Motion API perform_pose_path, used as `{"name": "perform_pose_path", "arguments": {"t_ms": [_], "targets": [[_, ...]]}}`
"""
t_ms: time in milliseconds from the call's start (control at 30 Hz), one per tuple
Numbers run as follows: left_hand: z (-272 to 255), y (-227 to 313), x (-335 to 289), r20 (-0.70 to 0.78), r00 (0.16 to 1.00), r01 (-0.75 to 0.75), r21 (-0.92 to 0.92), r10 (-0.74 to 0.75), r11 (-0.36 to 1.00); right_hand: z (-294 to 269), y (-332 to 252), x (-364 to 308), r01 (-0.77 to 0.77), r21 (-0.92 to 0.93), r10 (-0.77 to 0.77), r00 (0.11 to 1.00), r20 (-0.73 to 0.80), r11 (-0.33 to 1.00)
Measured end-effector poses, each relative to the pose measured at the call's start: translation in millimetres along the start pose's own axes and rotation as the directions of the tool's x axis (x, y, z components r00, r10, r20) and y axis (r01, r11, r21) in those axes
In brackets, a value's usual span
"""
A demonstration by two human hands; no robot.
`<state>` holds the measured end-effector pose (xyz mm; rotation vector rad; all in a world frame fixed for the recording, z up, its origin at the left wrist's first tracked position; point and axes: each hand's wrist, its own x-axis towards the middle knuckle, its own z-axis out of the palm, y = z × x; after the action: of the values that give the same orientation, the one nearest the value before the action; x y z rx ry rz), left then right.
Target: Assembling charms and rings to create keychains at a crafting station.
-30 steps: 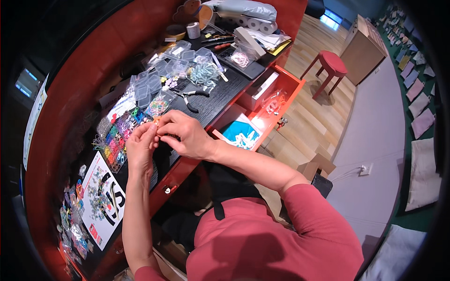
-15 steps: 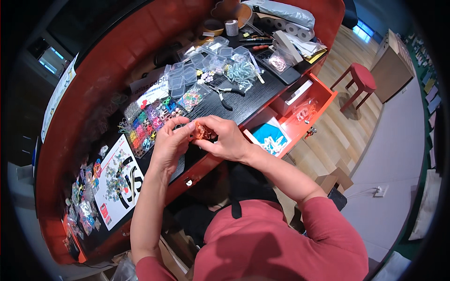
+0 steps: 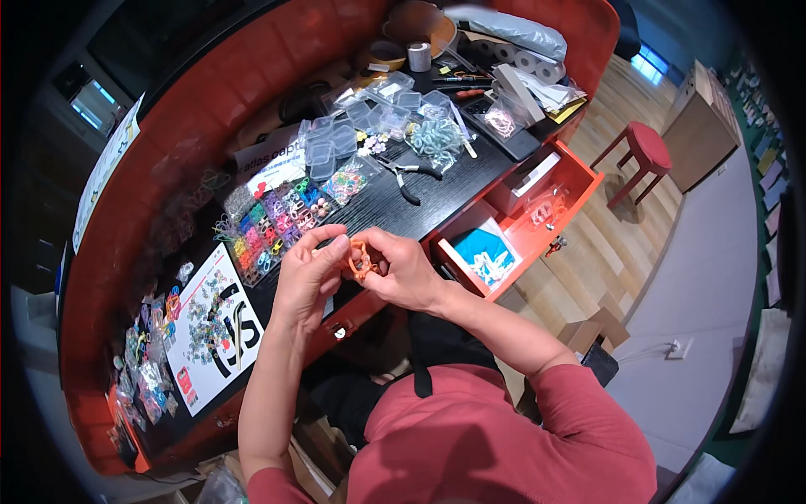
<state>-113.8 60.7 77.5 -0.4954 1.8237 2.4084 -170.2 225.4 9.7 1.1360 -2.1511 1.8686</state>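
Centrally in frame: orange looped piece (image 3: pixel 363 263), likely light, soft, best edge-pinched; my right hand (image 3: pixel 410 270) grips it, left hand (image 3: pixel 304 274) beside, hold unclear.

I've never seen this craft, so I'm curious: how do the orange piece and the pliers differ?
The orange piece is bright orange, while the pliers have dark handles. The orange piece is held in the right hand; the pliers lie on the black desk. The hand partly hides the orange piece; the pliers lie uncovered, handles spread.
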Motion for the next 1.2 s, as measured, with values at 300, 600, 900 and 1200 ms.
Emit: {"name": "perform_pose_path", "arguments": {"t_ms": [300,600,900,1200], "targets": [[-9,2,-3,-0.058,0.998,0.007,-0.081,-0.012,0.997,-1,-11,4,-0.166,0.241,0.152,0.985,0.076,0.956],[-17,1,-10,0.017,1.000,0.005,-0.202,-0.002,0.979,1,1,1,-0.357,0.593,0.238,0.932,0.272,0.721],[-14,4,-16,0.029,1.000,0.003,-0.207,0.003,0.978,4,-8,5,-0.339,0.568,0.284,0.940,0.187,0.750],[-21,0,-17,0.086,0.996,0.011,-0.248,0.010,0.969,7,-7,6,-0.234,0.503,0.212,0.972,0.103,0.832]]}}
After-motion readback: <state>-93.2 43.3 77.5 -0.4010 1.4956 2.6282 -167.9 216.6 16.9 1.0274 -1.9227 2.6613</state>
